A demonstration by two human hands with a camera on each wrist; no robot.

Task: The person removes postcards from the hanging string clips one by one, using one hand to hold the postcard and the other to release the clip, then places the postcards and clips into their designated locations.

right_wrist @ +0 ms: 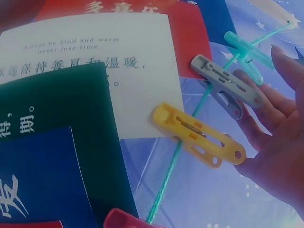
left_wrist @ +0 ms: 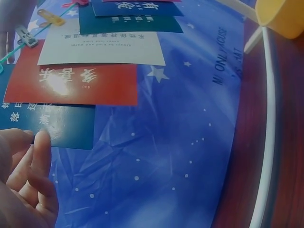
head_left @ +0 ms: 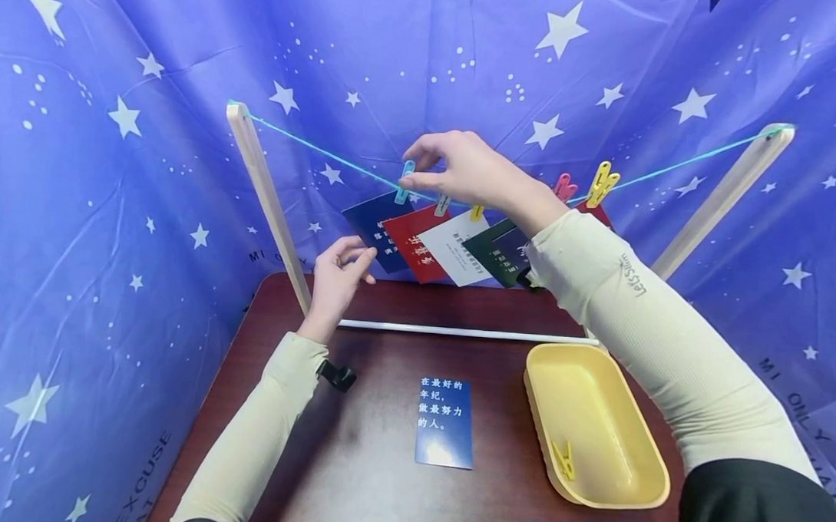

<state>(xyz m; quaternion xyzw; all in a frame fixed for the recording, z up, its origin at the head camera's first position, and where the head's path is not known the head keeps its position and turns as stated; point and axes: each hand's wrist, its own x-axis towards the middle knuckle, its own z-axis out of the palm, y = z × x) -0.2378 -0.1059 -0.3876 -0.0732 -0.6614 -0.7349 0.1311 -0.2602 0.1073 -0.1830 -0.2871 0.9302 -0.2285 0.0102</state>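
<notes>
A light blue clothespin (head_left: pixel 404 185) sits on the turquoise cord over a dark blue card (head_left: pixel 376 223). My right hand (head_left: pixel 463 166) pinches this clothespin between thumb and fingers. Lower down, the thumb and index finger of my left hand (head_left: pixel 340 277) pinch the left edge of the same card. Its white writing shows in the left wrist view, partly covered by a red card (left_wrist: pixel 71 80). Beside it on the cord hang the red card, under a grey clothespin (right_wrist: pixel 223 80), and a white card (right_wrist: pixel 142 47), under a yellow clothespin (right_wrist: pixel 194 135).
Further right hang a green card (head_left: pixel 490 256) and others, with red and yellow clothespins (head_left: pixel 603 184). Wooden posts (head_left: pixel 268 202) hold the cord ends. On the table (head_left: pixel 356 458) lie a blue card (head_left: pixel 444 438) and a yellow tray (head_left: pixel 649 469) holding one yellow clothespin (head_left: pixel 563 460).
</notes>
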